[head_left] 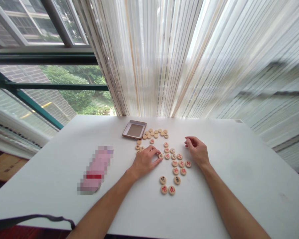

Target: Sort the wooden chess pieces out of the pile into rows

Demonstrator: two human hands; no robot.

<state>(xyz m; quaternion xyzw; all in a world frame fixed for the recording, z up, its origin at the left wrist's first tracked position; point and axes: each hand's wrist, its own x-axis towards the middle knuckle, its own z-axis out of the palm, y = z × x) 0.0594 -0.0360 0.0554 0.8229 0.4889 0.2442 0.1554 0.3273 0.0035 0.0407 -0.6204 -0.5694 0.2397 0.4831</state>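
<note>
My left hand (pixel 146 161) pinches a Chinese chess piece (pixel 160 156) with a black character between thumb and fingertips, at the table surface. Just under and beyond that hand lie black-marked pieces (pixel 138 147), partly hidden by it. To the right of the held piece, red and black pieces (pixel 174 163) lie face up in short rows. My right hand (pixel 198 151) is to the right of these rows, its fingers loosely bent and apart, with nothing visible in them. Nearer to me are a black-marked piece (pixel 162 180) and two red-marked pieces (pixel 168 190).
A shallow square box lid or tray (pixel 134 129) lies at the back, beside several face-down pieces (pixel 156 135). A blurred-out pink object (pixel 96 171) rests on the left of the white table (pixel 239 186). String curtains (pixel 159 66) hang behind; a dark strap (pixel 40 217) crosses the near left edge.
</note>
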